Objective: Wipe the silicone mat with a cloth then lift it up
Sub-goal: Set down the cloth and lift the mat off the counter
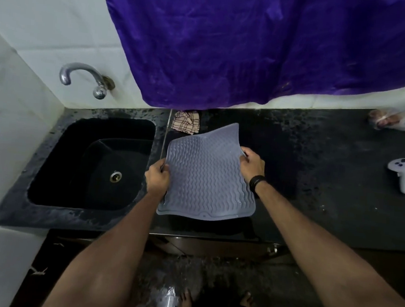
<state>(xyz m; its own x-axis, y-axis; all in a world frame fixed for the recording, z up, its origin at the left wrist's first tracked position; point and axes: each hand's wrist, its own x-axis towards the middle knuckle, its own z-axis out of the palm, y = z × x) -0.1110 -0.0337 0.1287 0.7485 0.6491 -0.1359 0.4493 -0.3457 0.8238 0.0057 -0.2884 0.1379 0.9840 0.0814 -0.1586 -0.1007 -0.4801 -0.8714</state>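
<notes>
I stand at a black speckled stone counter [316,161] that runs along a wall of pale tiles [50,22]. My left hand [158,177] is clamped on the left edge of the grey silicone mat [204,175], and my right hand [251,162] pinches its right edge higher up, a black band [257,181] around that wrist. The two hands are apart, with the width of the mat between them. The mat has a wavy ribbed face and is held over the middle of the counter, its far right corner curling upward and its near edge bowed just above the counter's front edge; I cannot tell whether any part of it touches the stone.

Behind the mat, near the counter's back edge, a checked cloth [185,122] lies crumpled, partly under the hem of a purple curtain [252,41] that hangs over the back wall. At the left end of the counter a deep black sink [59,167] is sunk into the stone, with a metal drain [116,176] in its floor and a chrome tap [82,77] projecting from the tiles above its back edge. Towards the right end lies a white handheld controller [403,173], well apart from the mat, and a clear plastic bag [398,121] sits in the far right corner. Below the front edge I see my bare feet [186,298] on a dark floor.
</notes>
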